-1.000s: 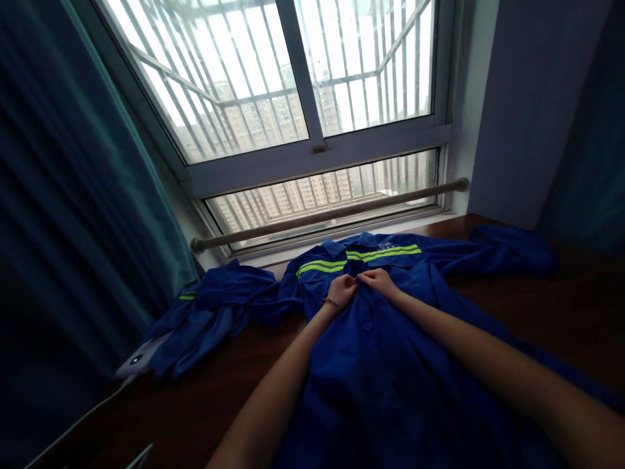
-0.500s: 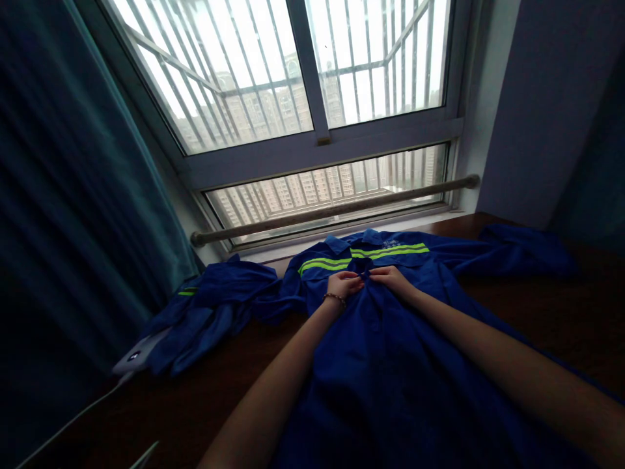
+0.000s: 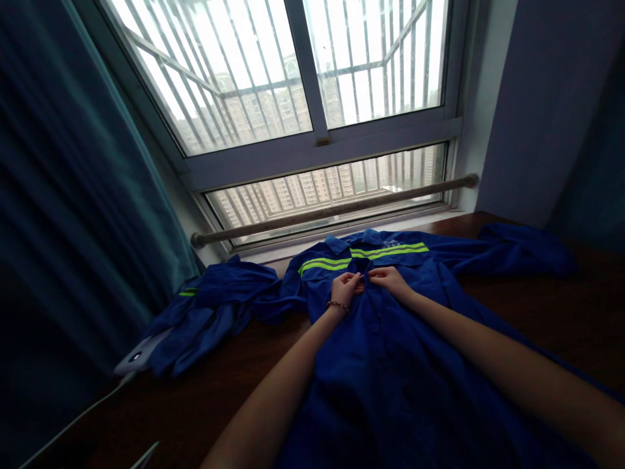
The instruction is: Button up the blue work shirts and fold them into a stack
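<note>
A blue work shirt [image 3: 390, 365] with yellow-green reflective stripes across the chest lies front up on a dark wooden surface [image 3: 576, 306], collar toward the window. My left hand [image 3: 344, 288], with a beaded bracelet on the wrist, pinches the left edge of the shirt's front placket just below the stripes. My right hand [image 3: 388, 279] pinches the right edge of the placket, fingertips almost touching the left hand's. Both hands are closed on the fabric near a button.
The shirt's left sleeve [image 3: 215, 312] lies bunched at the left, its right sleeve [image 3: 522, 247] stretched to the right. A white phone [image 3: 139, 355] with a cable lies at the left edge. A rail [image 3: 332, 210] runs along the barred window; teal curtain [image 3: 73, 195] hangs left.
The hands stay at the same spot on the placket with small finger movements; the left hand has tilted slightly. The view shifted a little from one second ago.
</note>
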`<state>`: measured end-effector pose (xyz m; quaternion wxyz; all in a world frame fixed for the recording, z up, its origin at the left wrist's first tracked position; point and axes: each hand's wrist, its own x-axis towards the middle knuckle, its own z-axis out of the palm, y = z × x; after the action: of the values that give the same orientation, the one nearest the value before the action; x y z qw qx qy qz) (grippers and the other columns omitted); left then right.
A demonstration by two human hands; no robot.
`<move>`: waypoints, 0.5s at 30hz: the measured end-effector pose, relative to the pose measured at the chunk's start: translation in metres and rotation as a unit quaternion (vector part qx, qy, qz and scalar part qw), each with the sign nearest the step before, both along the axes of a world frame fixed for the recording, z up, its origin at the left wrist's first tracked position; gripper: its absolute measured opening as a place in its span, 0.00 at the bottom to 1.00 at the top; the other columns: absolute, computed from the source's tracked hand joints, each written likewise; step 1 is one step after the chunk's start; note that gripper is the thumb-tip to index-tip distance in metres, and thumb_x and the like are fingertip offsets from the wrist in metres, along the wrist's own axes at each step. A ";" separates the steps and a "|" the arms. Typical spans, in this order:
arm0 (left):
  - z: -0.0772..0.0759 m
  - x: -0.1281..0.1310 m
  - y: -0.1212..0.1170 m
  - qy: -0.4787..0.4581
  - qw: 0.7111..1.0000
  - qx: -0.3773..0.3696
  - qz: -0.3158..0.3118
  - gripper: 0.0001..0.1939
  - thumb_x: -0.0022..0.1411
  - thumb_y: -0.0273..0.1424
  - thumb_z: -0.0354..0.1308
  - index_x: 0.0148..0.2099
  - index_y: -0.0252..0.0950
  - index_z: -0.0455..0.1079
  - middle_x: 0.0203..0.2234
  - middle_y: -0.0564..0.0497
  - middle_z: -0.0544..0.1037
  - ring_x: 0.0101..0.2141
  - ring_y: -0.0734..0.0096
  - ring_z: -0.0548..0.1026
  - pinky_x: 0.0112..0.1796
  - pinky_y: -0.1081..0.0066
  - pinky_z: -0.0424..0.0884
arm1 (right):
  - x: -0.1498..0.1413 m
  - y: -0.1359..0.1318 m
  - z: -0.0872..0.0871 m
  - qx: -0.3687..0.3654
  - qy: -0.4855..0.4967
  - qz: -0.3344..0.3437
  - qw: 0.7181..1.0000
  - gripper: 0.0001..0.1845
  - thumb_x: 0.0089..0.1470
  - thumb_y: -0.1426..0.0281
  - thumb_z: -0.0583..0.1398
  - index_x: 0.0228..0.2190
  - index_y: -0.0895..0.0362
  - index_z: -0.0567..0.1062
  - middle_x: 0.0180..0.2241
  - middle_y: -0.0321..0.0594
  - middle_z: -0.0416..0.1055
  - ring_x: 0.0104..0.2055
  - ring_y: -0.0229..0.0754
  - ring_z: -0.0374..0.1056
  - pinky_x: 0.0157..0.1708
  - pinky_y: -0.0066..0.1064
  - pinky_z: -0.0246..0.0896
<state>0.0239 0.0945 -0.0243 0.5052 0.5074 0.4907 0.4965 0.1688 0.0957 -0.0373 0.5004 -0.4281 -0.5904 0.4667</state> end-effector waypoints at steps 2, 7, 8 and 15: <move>-0.001 0.000 0.000 0.007 1.000 -0.001 -0.004 0.16 0.46 0.40 0.59 0.23 0.31 0.66 0.15 0.54 0.70 0.17 0.77 0.69 0.21 0.76 0.68 | -0.002 -0.001 -0.001 0.046 -0.084 -0.041 0.995 0.13 0.37 0.66 0.60 0.27 0.60 0.76 0.21 0.35 0.71 0.23 0.35 0.64 0.25 0.25 0.57; -0.009 -0.001 0.002 0.075 0.996 0.044 -0.019 0.14 0.41 0.37 0.63 0.23 0.31 0.67 0.14 0.56 0.68 0.17 0.79 0.67 0.19 0.79 0.63 | -0.009 -0.008 0.001 0.129 -0.232 -0.093 0.960 0.06 0.40 0.69 0.59 0.24 0.58 0.73 0.17 0.33 0.66 0.21 0.34 0.61 0.22 0.24 0.51; -0.010 -0.001 0.002 0.073 0.996 0.043 -0.016 0.12 0.41 0.34 0.64 0.22 0.31 0.67 0.14 0.56 0.68 0.17 0.79 0.67 0.19 0.79 0.63 | -0.010 -0.009 0.001 0.130 -0.238 -0.093 0.958 0.05 0.40 0.70 0.58 0.24 0.58 0.72 0.17 0.33 0.66 0.21 0.34 0.62 0.23 0.24 0.51; -0.008 0.001 0.005 0.009 1.000 -0.016 0.021 0.04 0.46 0.23 0.58 0.22 0.31 0.65 0.13 0.56 0.67 0.15 0.81 0.66 0.19 0.80 0.64 | -0.011 -0.010 0.002 0.113 -0.225 -0.095 0.963 0.09 0.40 0.66 0.59 0.27 0.58 0.72 0.18 0.32 0.66 0.21 0.34 0.62 0.23 0.24 0.52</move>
<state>0.0244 0.0995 -0.0321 0.4983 0.4936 0.5132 0.4946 0.1580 0.0860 -0.0352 0.4421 -0.5171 -0.6928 0.2389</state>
